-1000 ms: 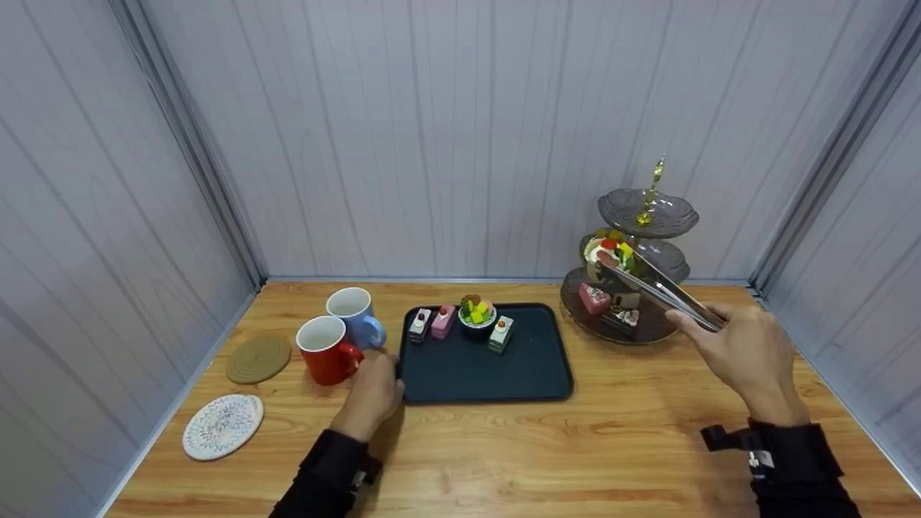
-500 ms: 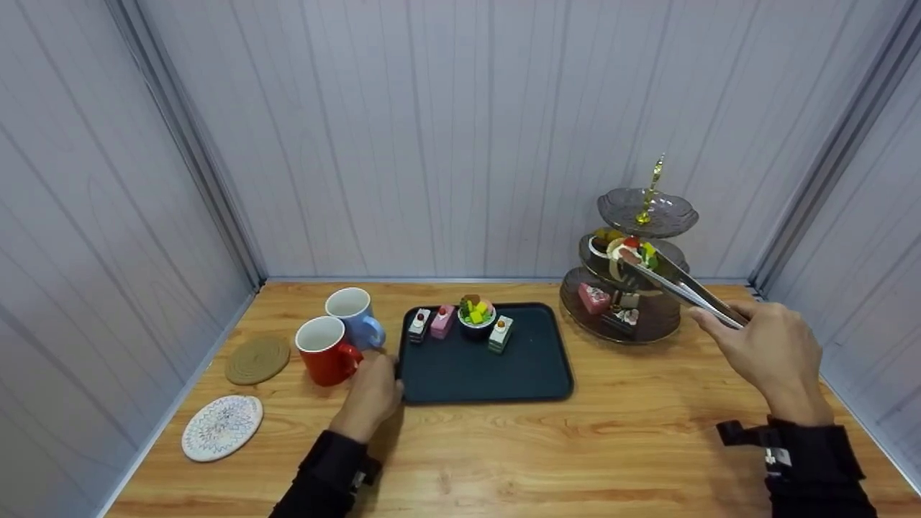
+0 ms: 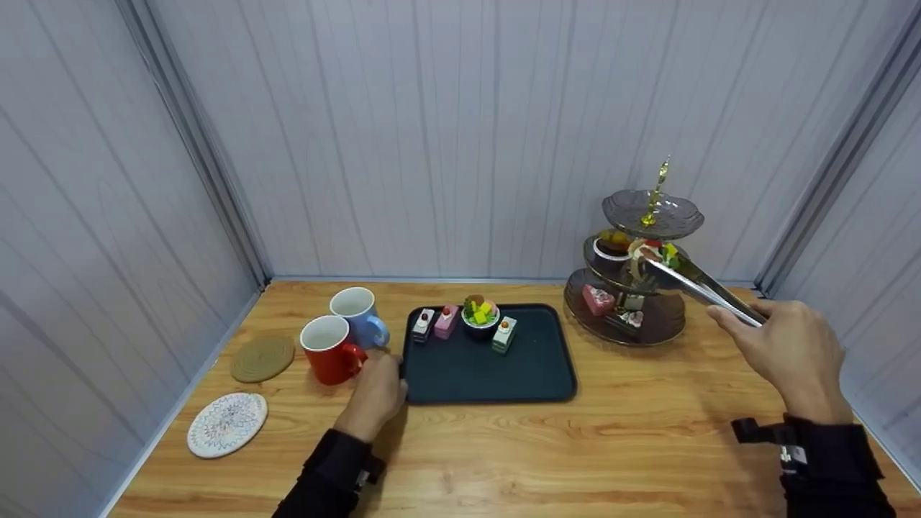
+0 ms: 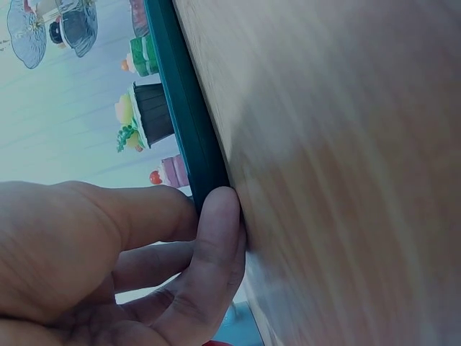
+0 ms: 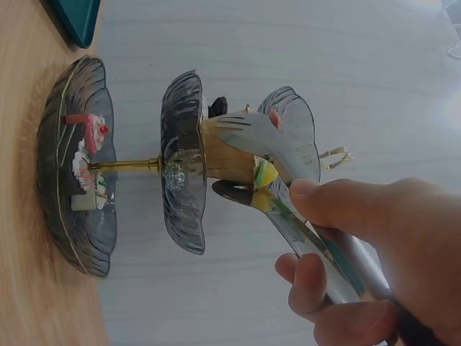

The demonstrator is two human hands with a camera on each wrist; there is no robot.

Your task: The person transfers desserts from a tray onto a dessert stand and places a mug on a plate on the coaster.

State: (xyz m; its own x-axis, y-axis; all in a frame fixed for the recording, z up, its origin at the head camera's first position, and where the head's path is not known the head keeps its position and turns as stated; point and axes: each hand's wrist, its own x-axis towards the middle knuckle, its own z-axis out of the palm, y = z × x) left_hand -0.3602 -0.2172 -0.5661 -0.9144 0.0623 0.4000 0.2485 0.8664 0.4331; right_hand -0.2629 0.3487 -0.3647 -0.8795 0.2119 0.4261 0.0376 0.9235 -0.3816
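My left hand (image 3: 378, 388) pinches the left edge of the dark green tray (image 3: 489, 378), thumb and fingers on its rim in the left wrist view. In my right hand (image 3: 791, 352) I hold metal tongs (image 3: 709, 293), which reach the middle tier of a three-tier stand (image 3: 665, 320). Between the tong heads is a tan-cased toy cupcake (image 5: 223, 158) with cream, red and yellow toppings. Its base is at the middle plate in the right wrist view; whether the heads press it I cannot tell. A dark cupcake (image 3: 610, 250) sits left of it.
On the tray stand small cake slices (image 3: 504, 334) and a fruit-topped cupcake (image 3: 480, 314). A red mug (image 3: 329, 360) and a blue mug (image 3: 356, 316) stand close by my left hand. Two coasters (image 3: 227, 424) lie farther left. Cake slices (image 3: 598, 300) sit on the stand's bottom tier.
My right hand has moved right with the tongs and the tan-cased cupcake, uncovering the dark cupcake on the middle tier. My left hand stays at the tray edge.
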